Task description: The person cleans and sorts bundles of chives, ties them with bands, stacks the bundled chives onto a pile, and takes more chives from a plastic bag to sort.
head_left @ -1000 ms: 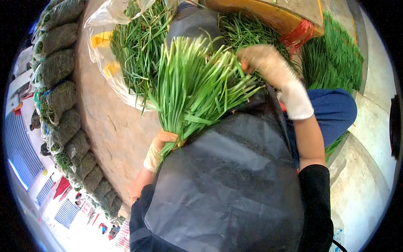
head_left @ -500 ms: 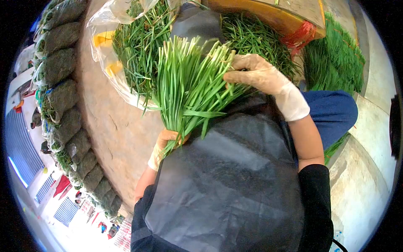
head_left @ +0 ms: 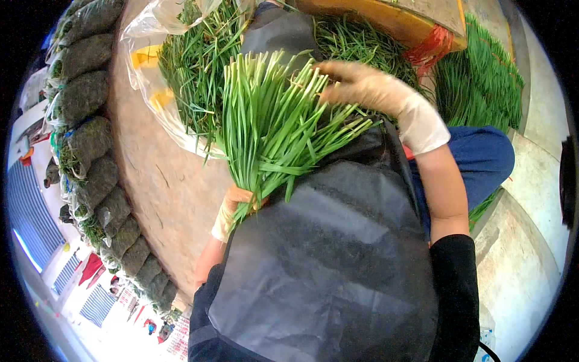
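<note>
A fanned bunch of garlic chives points its pale cut ends up and away from me. My left hand, in a thin cream glove, is closed around the leafy end of the bunch. At the cut ends on the right is my gloved right hand, smeared by motion. Its fingers are stretched out, with a gap between thumb and fingers, and it does not appear to grip anything. Several stalks splay out to the right, below this hand. A black apron covers my lap under the bunch.
Loose greens fill a clear plastic bag ahead on the left. More loose leaves lie beyond my right hand, beside a yellow-edged board and red ties. Bundled chives are stacked at right. Filled dark sacks line the left.
My right hand has shifted slightly toward the cut ends and its fingers are now blurred. More stalks splay out to the right. My left hand keeps its hold.
</note>
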Demonstrator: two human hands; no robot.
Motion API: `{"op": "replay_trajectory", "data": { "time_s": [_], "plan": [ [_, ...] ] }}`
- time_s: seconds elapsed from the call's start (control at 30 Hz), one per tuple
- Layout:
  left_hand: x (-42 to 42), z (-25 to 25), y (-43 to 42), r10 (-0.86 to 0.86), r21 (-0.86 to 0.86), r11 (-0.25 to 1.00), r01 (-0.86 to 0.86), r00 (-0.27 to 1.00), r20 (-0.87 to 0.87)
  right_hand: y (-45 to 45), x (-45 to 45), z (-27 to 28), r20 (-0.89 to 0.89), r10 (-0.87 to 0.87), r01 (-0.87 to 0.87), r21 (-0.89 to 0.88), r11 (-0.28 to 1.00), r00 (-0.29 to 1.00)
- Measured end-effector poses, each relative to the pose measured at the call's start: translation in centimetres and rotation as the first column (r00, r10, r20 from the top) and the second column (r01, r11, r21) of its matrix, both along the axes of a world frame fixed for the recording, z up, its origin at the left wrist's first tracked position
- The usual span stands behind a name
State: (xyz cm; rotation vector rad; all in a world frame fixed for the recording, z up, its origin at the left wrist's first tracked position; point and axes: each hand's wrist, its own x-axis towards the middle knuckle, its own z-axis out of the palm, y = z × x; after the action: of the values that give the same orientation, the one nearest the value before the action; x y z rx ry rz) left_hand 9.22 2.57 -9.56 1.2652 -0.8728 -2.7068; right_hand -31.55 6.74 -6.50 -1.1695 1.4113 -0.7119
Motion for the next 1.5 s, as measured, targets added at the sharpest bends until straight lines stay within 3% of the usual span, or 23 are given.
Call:
{"op": "replay_trajectory", "data": {
  "time_s": [0.03,0.07,0.13,0.2,0.3,0.4,0.6,0.67,0.73,0.8,0.93,0.97,1.03,1.1,1.13,1.2,1.23,1.27,1.3,1.33,1.4,1.47,1.5],
  "plan": [
    [0.0,-0.1,-0.1,-0.015,-0.017,1.000,0.014,1.000,-0.016,0.8,2.2,1.3,-0.097,-0.126,0.119,-0.072,0.990,0.987],
    [0.0,0.0,-0.1,-0.014,-0.026,1.000,0.013,1.000,-0.017,0.4,2.7,1.5,0.052,-0.191,0.196,-0.141,0.970,0.980],
    [0.0,0.5,0.0,0.014,-0.021,1.000,-0.014,1.000,0.008,0.5,2.0,2.1,0.488,-0.173,0.157,0.074,0.985,0.855],
    [0.0,1.1,0.4,0.102,0.034,0.994,-0.106,0.991,0.090,1.3,2.2,2.5,0.647,-0.228,0.217,0.098,0.971,0.728],
    [-0.1,0.2,0.7,0.084,0.044,0.995,-0.088,0.993,0.087,1.8,1.2,3.1,0.567,-0.204,0.091,0.221,0.971,0.798],
    [-0.3,0.1,0.5,0.082,0.050,0.995,-0.086,0.993,0.090,2.1,1.5,3.9,0.444,-0.027,0.010,0.041,0.999,0.896],
    [-0.8,2.2,0.7,0.159,0.017,0.986,-0.166,0.964,0.213,2.7,2.2,2.8,0.546,-0.087,0.084,0.030,0.996,0.833],
    [-2.4,3.3,0.0,0.108,0.019,0.994,-0.110,0.989,0.102,2.5,2.7,1.6,0.490,0.134,-0.038,-0.202,0.979,0.862],
    [-3.4,4.1,-0.2,0.055,0.015,0.998,-0.055,0.998,-0.008,2.7,2.8,3.8,0.583,0.086,-0.039,-0.092,0.995,0.808],
    [-3.9,4.6,-0.2,0.062,0.005,0.998,-0.062,0.998,0.023,2.8,3.1,3.4,0.648,-0.160,0.126,0.099,0.987,0.744],
    [-3.8,4.7,0.0,0.091,-0.001,0.996,-0.091,0.996,0.002,3.1,2.5,2.5,0.764,-0.222,0.206,0.119,0.971,0.606],
    [-3.1,4.3,-0.1,0.082,-0.012,0.997,-0.082,0.996,0.046,3.2,2.0,2.2,0.739,-0.200,0.218,0.074,0.973,0.644],
    [-2.0,4.1,0.1,0.107,-0.033,0.994,-0.104,0.988,0.111,3.3,0.9,0.7,0.262,-0.247,0.346,-0.459,0.818,0.933],
    [-1.8,4.0,0.3,0.131,-0.055,0.991,-0.124,0.976,0.172,3.1,-0.8,0.2,0.607,-0.382,0.632,-0.268,0.727,0.697],
    [-2.1,3.9,0.6,0.194,0.004,0.981,-0.195,0.975,0.109,2.5,-3.2,-0.5,0.904,-0.283,0.658,0.003,0.753,0.320],
    [-2.7,4.3,0.9,0.259,0.068,0.963,-0.262,0.965,0.049,3.3,-5.5,-2.5,0.459,-0.497,0.602,-0.110,0.791,0.736],
    [-3.2,4.9,1.0,0.302,0.074,0.950,-0.304,0.953,0.040,3.7,-6.7,-3.5,0.169,-0.521,0.542,-0.123,0.831,0.837],
    [-3.6,5.5,0.9,0.343,0.078,0.936,-0.344,0.939,0.030,3.4,-6.7,-5.3,-0.480,-0.315,0.296,-0.118,0.948,0.818],
    [-3.7,5.4,0.7,0.363,0.080,0.928,-0.363,0.932,0.024,2.8,-4.9,-4.9,-0.901,-0.277,0.132,-0.247,0.960,0.333],
    [-3.7,5.3,0.4,0.382,0.082,0.920,-0.382,0.924,0.018,2.4,-4.0,-2.5,-0.768,-0.480,-0.034,-0.543,0.839,0.423],
    [-2.2,4.1,0.3,0.304,0.127,0.942,-0.310,0.950,0.063,1.4,-0.4,2.3,-0.178,-0.432,0.313,-0.460,0.830,0.884],
    [-1.0,3.2,-0.2,0.215,0.156,0.964,-0.216,0.976,0.025,1.2,1.9,2.1,-0.400,-0.281,0.058,-0.486,0.872,0.873],
    [-2.1,4.2,-0.2,0.199,0.073,0.975,-0.211,0.970,0.136,1.2,3.3,2.3,-0.461,-0.287,0.093,-0.397,0.913,0.840]
  ]
}}
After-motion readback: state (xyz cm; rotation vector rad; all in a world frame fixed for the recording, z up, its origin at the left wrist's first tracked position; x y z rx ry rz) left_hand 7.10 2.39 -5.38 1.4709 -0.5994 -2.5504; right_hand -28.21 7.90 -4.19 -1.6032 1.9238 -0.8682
